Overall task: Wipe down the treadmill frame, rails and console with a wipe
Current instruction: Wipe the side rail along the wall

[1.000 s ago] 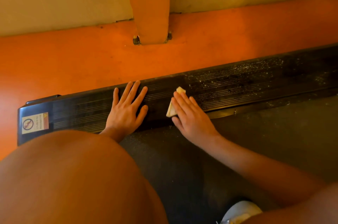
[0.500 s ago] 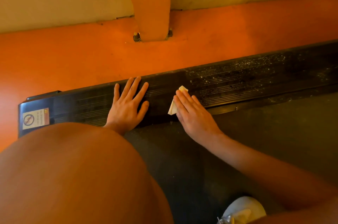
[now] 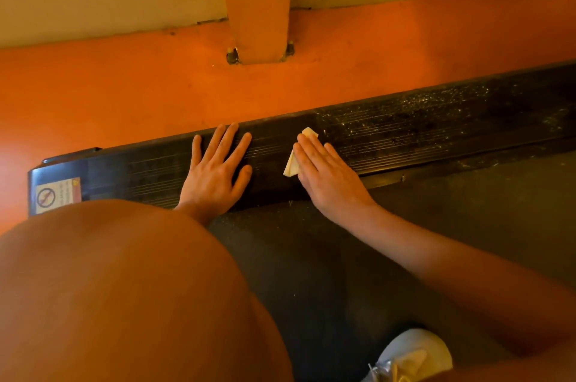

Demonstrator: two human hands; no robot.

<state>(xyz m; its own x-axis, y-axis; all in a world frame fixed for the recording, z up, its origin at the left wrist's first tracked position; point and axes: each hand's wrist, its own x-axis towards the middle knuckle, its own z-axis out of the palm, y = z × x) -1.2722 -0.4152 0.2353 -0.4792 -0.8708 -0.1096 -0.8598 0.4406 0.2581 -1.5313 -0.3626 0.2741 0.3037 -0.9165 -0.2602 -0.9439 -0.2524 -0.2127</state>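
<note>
Wipe (image 3: 291, 167), folded and pale, lies under the right hand (image 3: 327, 176), whose straight fingers press it flat on the black side rail (image 3: 436, 132); its corners show past the fingertips and at the thumb side. The left hand (image 3: 215, 176) rests spread and empty on the rail nearby. Right of the right hand the rail runs on, speckled with dust; left of the left hand it ends at a warning sticker (image 3: 57, 194). Beyond the fingertips lies orange floor (image 3: 124, 95); behind the wrists, the belt (image 3: 343, 257).

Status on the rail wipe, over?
Left hand flat on side rail, bracing. Right hand presses folded wipe onto rail. Dusty stretch lies to its right; nothing in the way.
</note>
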